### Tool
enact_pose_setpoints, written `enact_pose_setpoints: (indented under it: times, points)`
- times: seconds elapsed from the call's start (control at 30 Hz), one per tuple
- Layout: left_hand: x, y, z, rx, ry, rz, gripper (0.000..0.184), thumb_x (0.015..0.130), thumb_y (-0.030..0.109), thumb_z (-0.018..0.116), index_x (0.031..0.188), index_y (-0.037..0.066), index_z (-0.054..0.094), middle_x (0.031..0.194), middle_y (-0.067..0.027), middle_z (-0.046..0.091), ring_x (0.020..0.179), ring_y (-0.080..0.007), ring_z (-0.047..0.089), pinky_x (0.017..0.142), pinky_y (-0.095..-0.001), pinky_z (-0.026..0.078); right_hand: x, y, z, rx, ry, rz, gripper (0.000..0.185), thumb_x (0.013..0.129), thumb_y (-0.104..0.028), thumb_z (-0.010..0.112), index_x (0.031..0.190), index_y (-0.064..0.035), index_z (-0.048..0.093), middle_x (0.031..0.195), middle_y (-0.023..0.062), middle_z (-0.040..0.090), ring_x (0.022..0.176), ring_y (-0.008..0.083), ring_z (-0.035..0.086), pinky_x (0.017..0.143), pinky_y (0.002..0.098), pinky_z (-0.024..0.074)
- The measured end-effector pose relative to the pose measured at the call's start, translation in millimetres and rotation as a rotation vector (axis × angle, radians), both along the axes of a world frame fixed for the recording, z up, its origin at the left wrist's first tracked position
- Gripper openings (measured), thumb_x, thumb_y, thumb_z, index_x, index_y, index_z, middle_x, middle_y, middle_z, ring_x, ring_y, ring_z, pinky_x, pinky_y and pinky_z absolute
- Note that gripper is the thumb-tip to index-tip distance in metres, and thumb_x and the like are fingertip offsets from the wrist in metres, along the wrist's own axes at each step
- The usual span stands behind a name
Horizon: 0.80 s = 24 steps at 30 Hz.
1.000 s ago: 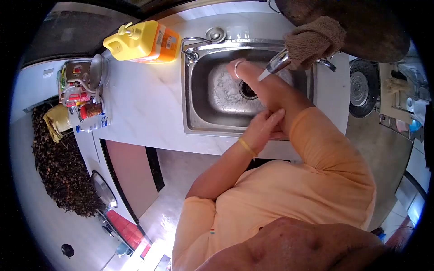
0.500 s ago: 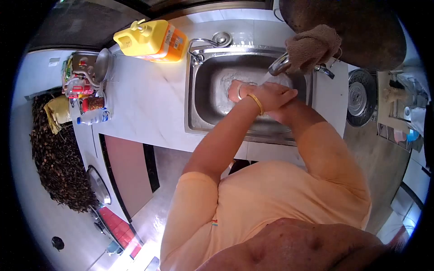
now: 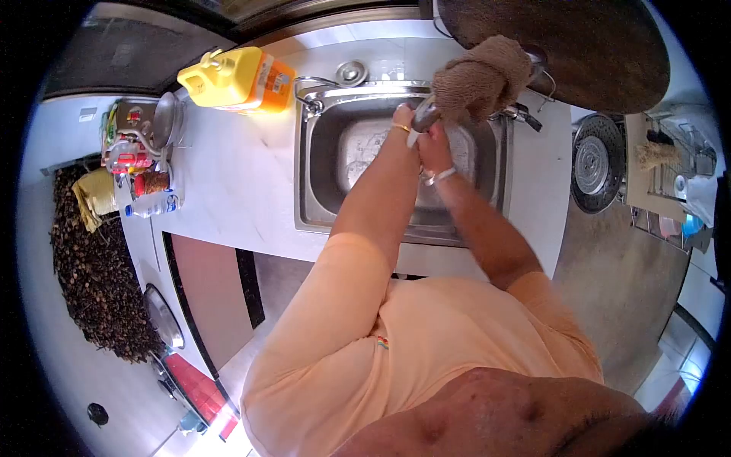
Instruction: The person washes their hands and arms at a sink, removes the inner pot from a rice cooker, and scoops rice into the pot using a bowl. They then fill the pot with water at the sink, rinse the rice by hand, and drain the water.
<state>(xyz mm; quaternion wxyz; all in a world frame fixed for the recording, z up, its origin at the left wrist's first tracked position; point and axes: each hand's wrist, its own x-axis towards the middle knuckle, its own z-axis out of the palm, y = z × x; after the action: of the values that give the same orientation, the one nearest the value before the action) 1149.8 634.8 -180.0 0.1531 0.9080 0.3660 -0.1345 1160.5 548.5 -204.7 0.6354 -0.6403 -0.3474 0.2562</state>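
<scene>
My left hand (image 3: 403, 116) is over the far side of the steel sink (image 3: 307, 183), a gold bangle at its wrist. Beside it, partly behind the tap spout (image 3: 426, 116), is my right hand (image 3: 435, 152), with a silver bangle (image 3: 441, 176). Water (image 3: 413, 139) runs from the spout onto my left forearm. The right hand is close to that forearm; whether they touch I cannot tell. The spout and blur hide the fingers of both hands. A brown cloth (image 3: 483, 80) is draped over the tap.
A yellow jug (image 3: 236, 78) stands on the white counter (image 3: 228, 167) left of the sink. A drain strainer (image 3: 351, 73) lies behind the sink. Bottles, including a clear one (image 3: 154, 203), are grouped at far left. A dark round board (image 3: 579, 53) leans at back right.
My hands were clasped over each other under the water. They have come apart, the left moving to the far side of the sink and the right drawing back toward the spout.
</scene>
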Motion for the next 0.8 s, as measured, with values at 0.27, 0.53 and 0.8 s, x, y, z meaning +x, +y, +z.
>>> enact_pose_setpoints:
  times: [0.27, 0.53, 0.8]
  points:
    - [29, -13, -25, 0.048, 0.126, -0.24, 0.034, 0.09, 0.029, 0.049, 0.118, 0.013, 0.06, 0.118, -0.0134, 0.06, 0.11, -0.0292, 0.058, 0.089, -0.0473, 0.046, -36, -72, 117, 0.316, -0.307, 0.201, 0.027, 0.093, -0.019, 0.047, 0.111, -0.0016, 0.057, 0.118, 0.0141, 0.057, 0.111, 0.0319, 0.054, 0.097, 0.0427, 0.0398]
    - [29, -44, -33, 0.137, 0.541, -0.975, 0.036, 0.089, 0.027, 0.052, 0.122, 0.016, 0.059, 0.127, -0.0114, 0.057, 0.118, -0.0274, 0.054, 0.094, -0.0502, 0.041, -13, -33, 152, 0.061, -0.462, 0.833, 0.022, 0.09, -0.026, 0.049, 0.1, -0.0157, 0.065, 0.093, 0.0076, 0.068, 0.084, 0.0272, 0.065, 0.077, 0.0429, 0.0499]
    - [-17, -22, -22, -0.002, 0.28, -0.63, 0.033, 0.081, 0.027, 0.06, 0.112, 0.014, 0.063, 0.116, -0.0115, 0.061, 0.114, -0.0263, 0.056, 0.095, -0.0451, 0.042, 66, -98, -20, -0.189, -0.363, -0.045, 0.024, 0.088, -0.013, 0.054, 0.109, -0.0014, 0.058, 0.122, 0.0172, 0.054, 0.115, 0.0322, 0.049, 0.1, 0.0405, 0.0379]
